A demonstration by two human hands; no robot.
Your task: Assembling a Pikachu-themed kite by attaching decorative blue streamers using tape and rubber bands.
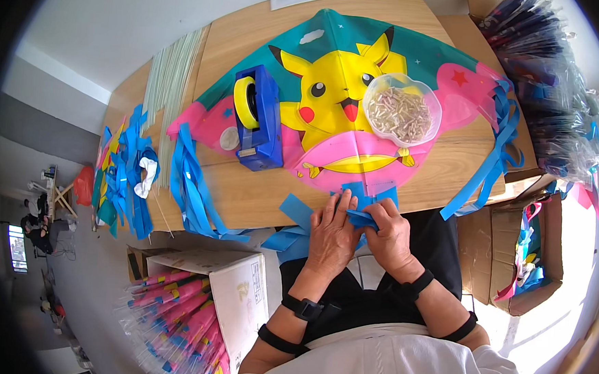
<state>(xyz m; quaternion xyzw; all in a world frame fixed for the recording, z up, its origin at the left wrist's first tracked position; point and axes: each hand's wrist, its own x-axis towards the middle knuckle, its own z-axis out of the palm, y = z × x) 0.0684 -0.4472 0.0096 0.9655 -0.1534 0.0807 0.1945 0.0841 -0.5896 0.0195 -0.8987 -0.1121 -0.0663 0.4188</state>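
Just below the kite [359, 101], your left hand [331, 233] and right hand [391, 235] both pinch closed on 1 blue ribbon tail [361, 218], pressing it flat against the table edge [257, 201].

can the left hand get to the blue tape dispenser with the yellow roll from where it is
Probably yes: the left hand sits at the table edge, and only bare wood and flat kite fabric lie between it and the blue tape dispenser.

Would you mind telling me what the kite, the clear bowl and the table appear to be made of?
Kite: probably thin plastic film, glossy, with printed colours and soft creases. Bowl: clear plastic, likely; its contents show through. Table: wood or wood-look laminate, matt, with pale grain.
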